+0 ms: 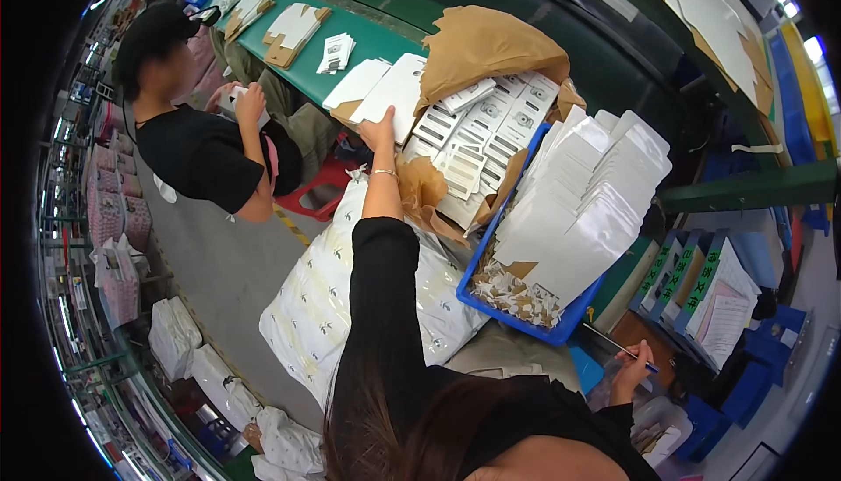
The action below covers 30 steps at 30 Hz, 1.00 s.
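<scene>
Left hand (378, 130): arm stretched forward, resting on a white flat carton (399, 91) on the green surface (385, 38). Right hand (632, 367): grips a pen (618, 345). Brown paper (486, 43) over white cards (477, 126). Blue crate (561, 328) of white envelopes (587, 209). Co-worker (206, 148) in black, at left.

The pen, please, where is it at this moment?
In the head view the pen is low on the right, held in the right hand, just below the blue crate of white sleeves.
</scene>
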### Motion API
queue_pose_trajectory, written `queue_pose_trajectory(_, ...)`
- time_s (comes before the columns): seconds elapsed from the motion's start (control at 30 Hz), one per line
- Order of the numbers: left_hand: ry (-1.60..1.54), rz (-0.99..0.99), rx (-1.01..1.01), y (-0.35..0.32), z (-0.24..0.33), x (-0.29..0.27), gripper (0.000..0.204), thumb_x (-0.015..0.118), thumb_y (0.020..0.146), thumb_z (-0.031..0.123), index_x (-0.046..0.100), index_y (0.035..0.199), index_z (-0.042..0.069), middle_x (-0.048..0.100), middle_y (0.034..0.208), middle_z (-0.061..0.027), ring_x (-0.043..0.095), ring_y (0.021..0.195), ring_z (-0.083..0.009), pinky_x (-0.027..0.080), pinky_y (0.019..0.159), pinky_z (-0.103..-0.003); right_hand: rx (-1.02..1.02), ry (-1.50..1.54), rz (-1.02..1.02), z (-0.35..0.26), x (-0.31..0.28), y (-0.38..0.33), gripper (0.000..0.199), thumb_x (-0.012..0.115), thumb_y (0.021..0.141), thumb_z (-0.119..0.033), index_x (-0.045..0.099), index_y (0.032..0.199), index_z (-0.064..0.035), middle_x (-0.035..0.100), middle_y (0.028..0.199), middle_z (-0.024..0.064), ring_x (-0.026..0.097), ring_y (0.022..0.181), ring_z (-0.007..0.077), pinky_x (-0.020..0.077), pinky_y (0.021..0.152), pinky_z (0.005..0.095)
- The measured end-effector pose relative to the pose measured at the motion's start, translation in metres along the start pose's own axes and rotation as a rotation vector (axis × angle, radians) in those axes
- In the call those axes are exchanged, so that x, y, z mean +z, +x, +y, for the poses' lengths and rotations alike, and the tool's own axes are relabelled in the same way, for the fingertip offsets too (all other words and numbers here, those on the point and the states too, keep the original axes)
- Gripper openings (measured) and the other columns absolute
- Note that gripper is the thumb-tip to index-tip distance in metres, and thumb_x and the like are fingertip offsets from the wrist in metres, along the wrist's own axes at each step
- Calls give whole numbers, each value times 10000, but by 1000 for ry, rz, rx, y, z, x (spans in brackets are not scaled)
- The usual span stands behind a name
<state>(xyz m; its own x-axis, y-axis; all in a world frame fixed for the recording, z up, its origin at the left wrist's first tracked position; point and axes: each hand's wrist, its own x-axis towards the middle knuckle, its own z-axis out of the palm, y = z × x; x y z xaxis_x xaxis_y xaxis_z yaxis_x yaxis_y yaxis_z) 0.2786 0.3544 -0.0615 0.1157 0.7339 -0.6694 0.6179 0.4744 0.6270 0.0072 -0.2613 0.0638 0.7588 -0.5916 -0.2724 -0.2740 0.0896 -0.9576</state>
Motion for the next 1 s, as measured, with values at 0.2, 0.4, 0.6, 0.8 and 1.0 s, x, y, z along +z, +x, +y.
queue_pose_trajectory(0.2,612,461,412,-1,-29,21,1076,651,474,735,343,1163,-32,429,1105,-171,468,969,-306,354,897,-373,53,-134,17,0,28,-9,272,489,872,-187,519,663,-15,510,585,58,485,426,151,418,430,249)
queue_pose_trajectory(0.4,621,916,1180,-53,17,-3,848,666,652,522,339,1202,-34,433,1111,-214,451,952,-337,328,871,-431,-154,-180,-180,-6,43,17,245,494,869,-152,554,697,12,535,599,43,486,484,128,388,475,218)
queue_pose_trajectory(0.6,283,-508,1388,-299,-97,-6,478,587,751,91,400,1167,-51,467,1132,-205,467,1032,-329,356,920,-372,-185,-463,-288,-16,96,64,210,503,869,-152,578,995,-2,582,741,59,486,533,109,402,487,226)
queue_pose_trajectory(0.8,674,-367,1296,-307,-236,46,586,579,706,59,337,1217,-91,406,1163,-282,416,1067,-406,338,930,-406,14,-721,-532,40,124,110,150,520,840,-143,483,894,-8,521,621,75,566,486,187,425,456,280)
queue_pose_trajectory(1.0,605,-153,1165,-314,-237,59,590,604,671,57,352,1190,-64,410,1110,-248,413,1031,-393,344,893,-397,51,-580,-482,36,131,102,132,508,847,-135,477,866,-8,506,601,68,539,423,178,412,435,266)
